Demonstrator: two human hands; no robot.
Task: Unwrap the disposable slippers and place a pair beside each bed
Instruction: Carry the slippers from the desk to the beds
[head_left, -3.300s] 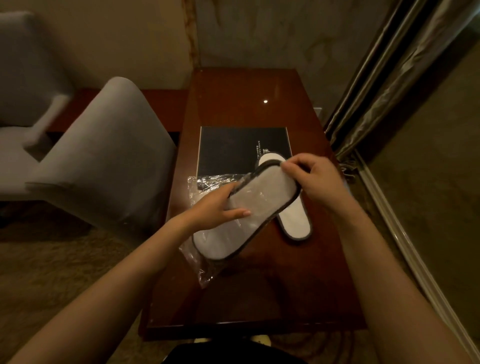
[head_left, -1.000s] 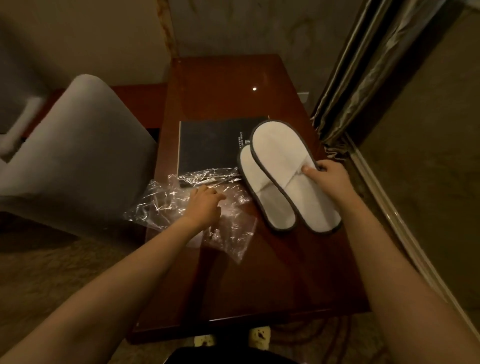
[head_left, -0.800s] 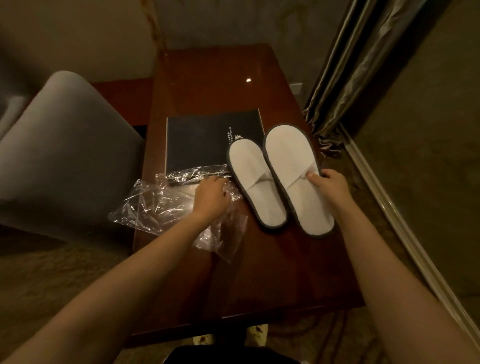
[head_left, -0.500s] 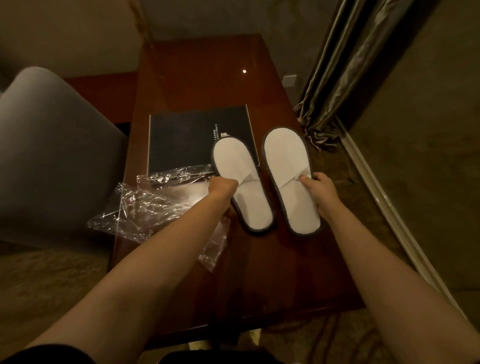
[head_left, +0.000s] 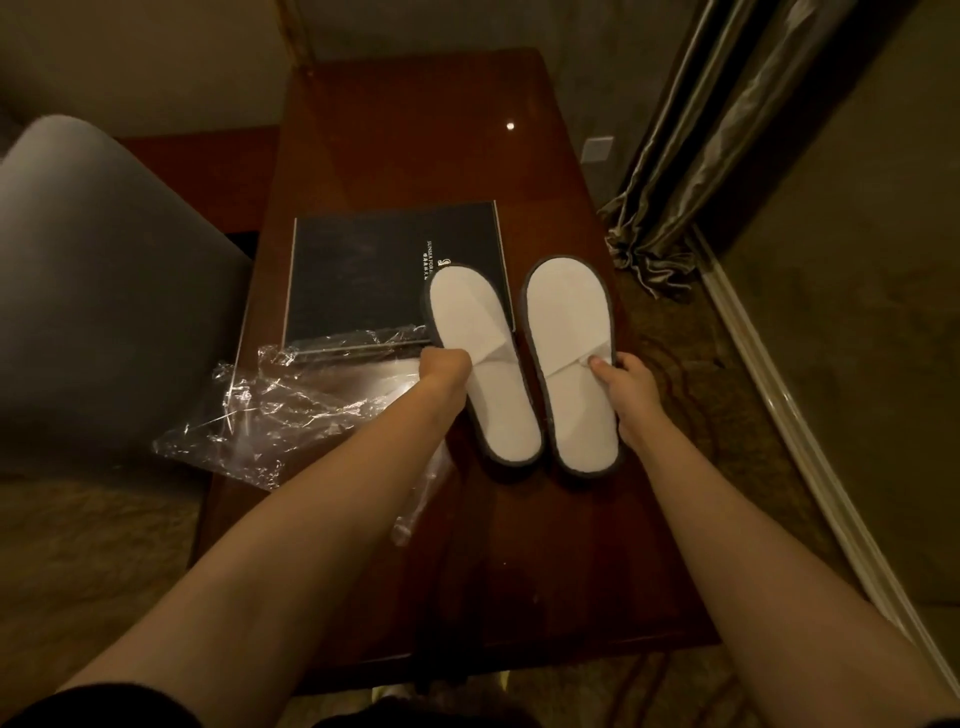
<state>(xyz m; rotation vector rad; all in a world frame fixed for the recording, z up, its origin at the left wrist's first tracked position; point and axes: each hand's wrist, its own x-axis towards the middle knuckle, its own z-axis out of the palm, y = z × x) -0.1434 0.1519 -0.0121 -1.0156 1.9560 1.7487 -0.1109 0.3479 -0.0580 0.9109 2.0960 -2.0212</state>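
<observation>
From the head camera, both bare forearms reach forward over a dark wooden table (head_left: 415, 156). The left hand (head_left: 445, 366) is curled at the outer edge of the left slipper (head_left: 467, 306), level with the strap, and grips it there; its fingertips are hidden behind the knuckles. The right hand (head_left: 626, 387) pinches the right slipper (head_left: 566, 312) at its outer edge, thumb pressed on top of the folded strap and the other fingers curled round the rim. Both slippers are white with a dark trim, out of their wrapping, lying side by side between the two hands with a narrow gap between them, their far ends reaching away past the fingers. Whether they rest on the table or are held just above it cannot be told.

Just beyond the left hand, the far end of the left slipper overlaps the near right corner of a black folder (head_left: 363, 275) with small pale lettering. Out to the left of that hand, and under its forearm, lies crumpled clear plastic wrap (head_left: 291, 415), its far edge over the folder's near edge. Farther left stands a grey chair (head_left: 104, 286). Well beyond the right hand and to its right hang curtains (head_left: 701, 156), above carpet (head_left: 737, 415)
</observation>
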